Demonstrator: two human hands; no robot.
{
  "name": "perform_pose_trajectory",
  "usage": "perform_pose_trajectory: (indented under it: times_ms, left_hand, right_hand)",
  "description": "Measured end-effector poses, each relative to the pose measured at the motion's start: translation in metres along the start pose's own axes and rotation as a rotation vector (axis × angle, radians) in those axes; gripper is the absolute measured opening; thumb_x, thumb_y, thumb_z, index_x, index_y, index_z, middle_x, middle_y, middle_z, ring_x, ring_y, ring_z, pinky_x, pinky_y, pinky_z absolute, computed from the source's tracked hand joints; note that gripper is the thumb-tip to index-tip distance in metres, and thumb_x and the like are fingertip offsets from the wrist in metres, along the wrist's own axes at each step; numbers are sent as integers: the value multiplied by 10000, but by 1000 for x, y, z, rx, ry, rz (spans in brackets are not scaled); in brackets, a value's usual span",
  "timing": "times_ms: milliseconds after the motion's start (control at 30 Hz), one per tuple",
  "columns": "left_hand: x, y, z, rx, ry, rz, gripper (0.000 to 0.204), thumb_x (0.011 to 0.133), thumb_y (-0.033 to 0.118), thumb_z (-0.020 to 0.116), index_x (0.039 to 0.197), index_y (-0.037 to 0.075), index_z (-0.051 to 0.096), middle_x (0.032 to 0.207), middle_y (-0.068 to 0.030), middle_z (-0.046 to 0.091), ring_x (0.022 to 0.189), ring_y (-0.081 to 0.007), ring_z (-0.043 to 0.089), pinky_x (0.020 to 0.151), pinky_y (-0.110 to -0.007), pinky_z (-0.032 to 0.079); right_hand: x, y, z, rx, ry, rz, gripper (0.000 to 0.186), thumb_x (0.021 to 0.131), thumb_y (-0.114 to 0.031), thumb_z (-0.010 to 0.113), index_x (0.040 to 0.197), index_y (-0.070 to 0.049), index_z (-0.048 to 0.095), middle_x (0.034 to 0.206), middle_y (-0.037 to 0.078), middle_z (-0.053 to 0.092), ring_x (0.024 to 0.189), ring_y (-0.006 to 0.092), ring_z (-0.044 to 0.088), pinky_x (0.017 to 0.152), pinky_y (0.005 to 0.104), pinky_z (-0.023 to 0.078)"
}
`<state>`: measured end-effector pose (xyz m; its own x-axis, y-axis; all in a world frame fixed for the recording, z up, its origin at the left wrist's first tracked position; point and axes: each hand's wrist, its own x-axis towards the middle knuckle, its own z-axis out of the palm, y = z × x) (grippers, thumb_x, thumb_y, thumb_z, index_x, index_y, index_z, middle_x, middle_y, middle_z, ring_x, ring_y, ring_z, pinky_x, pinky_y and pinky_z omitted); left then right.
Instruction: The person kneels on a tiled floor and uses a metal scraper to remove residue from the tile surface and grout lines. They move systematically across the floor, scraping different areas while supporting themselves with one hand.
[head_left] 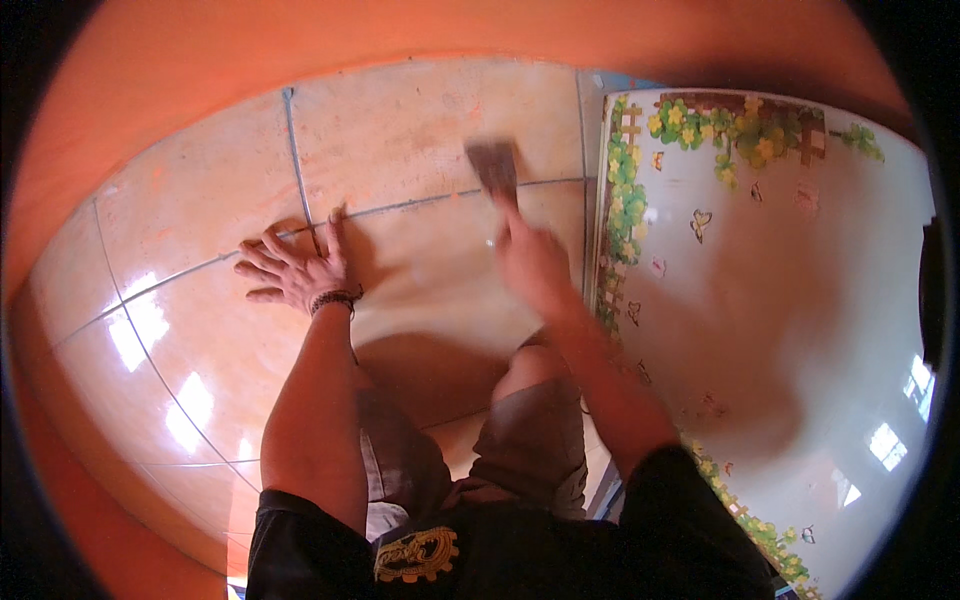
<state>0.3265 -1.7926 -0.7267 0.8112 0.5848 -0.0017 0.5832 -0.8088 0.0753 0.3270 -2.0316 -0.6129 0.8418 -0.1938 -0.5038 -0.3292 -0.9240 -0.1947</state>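
My left hand (300,268) lies flat on the tiled floor (420,270) with its fingers spread, over a grout line; a dark braided bracelet (335,299) circles that wrist. My right hand (535,262) is closed round the handle of a scraper (493,168), whose wide dark blade points away from me. Motion smears the blade and hand a little, so I cannot tell whether the blade touches the tile. Orange specks (470,115) mark the tiles around the blade and farther left.
An orange wall (400,30) borders the floor at the far side and curves down the left. To my right stands a glossy white panel (690,280) decorated with green leaves, yellow flowers and butterflies. My bent knees (535,370) are close behind my hands.
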Motion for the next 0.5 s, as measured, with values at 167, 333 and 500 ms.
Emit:
perform_pose_trajectory:
  times_ms: [167, 333, 500]
  left_hand:
    - [-3, 2, 1, -31, -49, -11, 1019, 728, 797, 457, 1454, 125, 211, 1541, -180, 78, 1425, -388, -14, 1089, -637, -11]
    - [5, 2, 0, -16, -62, -34, 1051, 708, 830, 428, 1440, 96, 253, 1545, -173, 72, 1429, -370, -45, 1095, -615, -45]
    - [-1, 1, -3, -2, -106, -32, 1050, 709, 833, 418, 1440, 96, 256, 1549, -165, 62, 1430, -365, -52, 1094, -618, -46]
  right_hand:
    - [46, -15, -12, -29, 84, -38, 427, 893, -214, 460, 1319, -189, 477, 780, 251, 638, 752, 424, 635, 702, 528, 506]
    - [8, -15, 6, -34, -58, 46, 448, 884, -215, 491, 1332, -226, 480, 832, 251, 644, 774, 411, 638, 719, 513, 510]
    - [61, -34, -3, 22, 88, -64, 455, 884, -185, 448, 1338, -146, 448, 793, 250, 644, 735, 424, 633, 679, 534, 502]
